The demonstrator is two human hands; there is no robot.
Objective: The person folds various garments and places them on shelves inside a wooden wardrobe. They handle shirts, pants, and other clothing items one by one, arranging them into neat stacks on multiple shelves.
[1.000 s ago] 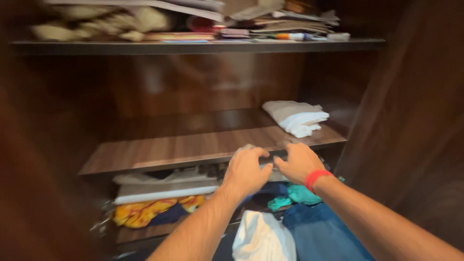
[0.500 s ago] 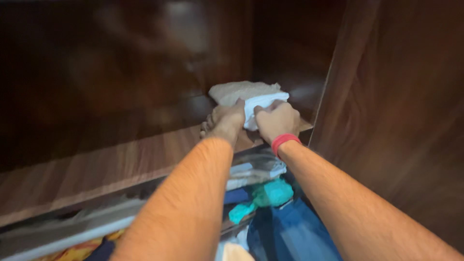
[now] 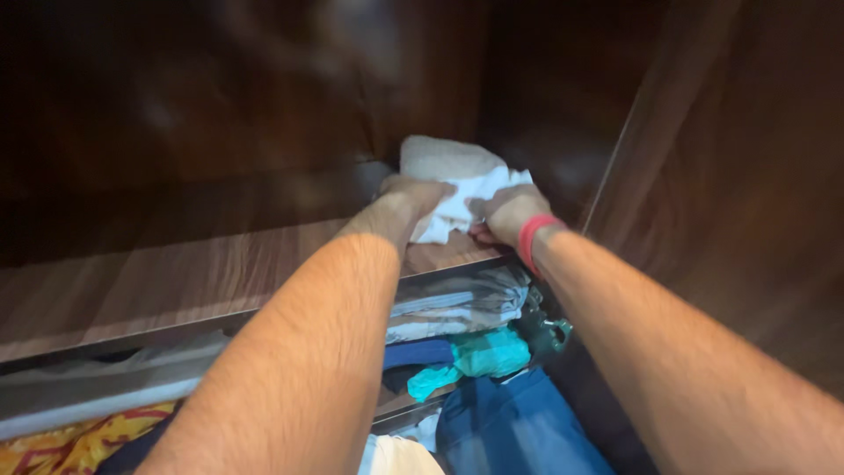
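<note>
At the far left, low in the picture, a yellow and red cloth (image 3: 61,444) lies on the lower shelf, and above it a flat pale folded sheet (image 3: 97,396) lies under the edge of the wooden shelf (image 3: 176,281). This wooden shelf runs across the middle of the cupboard and its left part is bare.

The left hand (image 3: 413,198) reaches over the shelf to the white folded cloth (image 3: 457,180), which sits at the right end of the shelf, near the back corner. The fingers of this hand lie on the left side of the cloth and curl into it, but I cannot tell if they really close on it, because the view is blurred and the fingertips are hidden.

Below the shelf there is a grey folded cloth (image 3: 457,303), then a teal cloth (image 3: 483,352), and lower a blue denim piece (image 3: 510,431).

The right hand (image 3: 505,215) has a red wristband (image 3: 532,242). It is on the right front side of the white cloth, with fingers bent and closed on the fabric's edge. Right of it stands the dark wooden side wall (image 3: 730,176) of the cupboard.
</note>
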